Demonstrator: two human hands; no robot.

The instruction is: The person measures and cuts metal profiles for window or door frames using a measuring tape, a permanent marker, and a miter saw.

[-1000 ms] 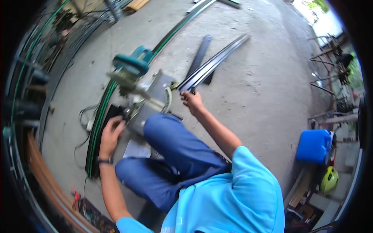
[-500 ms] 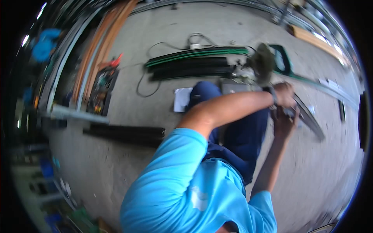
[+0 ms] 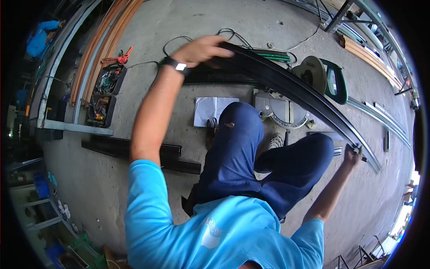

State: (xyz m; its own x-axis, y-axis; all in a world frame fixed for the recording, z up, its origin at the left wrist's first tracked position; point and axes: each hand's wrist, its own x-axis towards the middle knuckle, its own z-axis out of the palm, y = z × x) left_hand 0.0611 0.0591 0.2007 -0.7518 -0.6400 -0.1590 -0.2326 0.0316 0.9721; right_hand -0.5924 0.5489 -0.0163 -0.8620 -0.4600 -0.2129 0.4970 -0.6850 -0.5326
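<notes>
Nearest are the person's light blue shirt [image 3: 251, 228] and the blue trousers [image 3: 233, 152], the knees bent and spread above the concrete floor [image 3: 264, 190]. Both arms reach forward, and between the hands runs a long dark bar [image 3: 291, 85], held up over the floor and slanting from upper left to lower right, its outline bowed in this wide view. The left hand [image 3: 201, 51], a dark watch [image 3: 180, 67] on its wrist, grips one end of the bar with the thumb along its near side; the fingers are a little blurred. The right hand [image 3: 354, 154] is closed round the bar toward its other end, where a paler tip sticks out past the fingers. Beside one knee a sheet of paper [image 3: 204, 107] lies on the floor, and off to the left are some dark strips [image 3: 143, 149]. Just beyond the knees stands a saw [image 3: 313, 74] with a green handle and a round grey base; the bar crosses in front of it, and whether the two touch cannot be told. Farther out are green-edged strips [image 3: 275, 56] behind the bar, silver rails [image 3: 385, 121] at right, and at left a tool tray [image 3: 122, 83] near brown lengths [image 3: 112, 40].
</notes>
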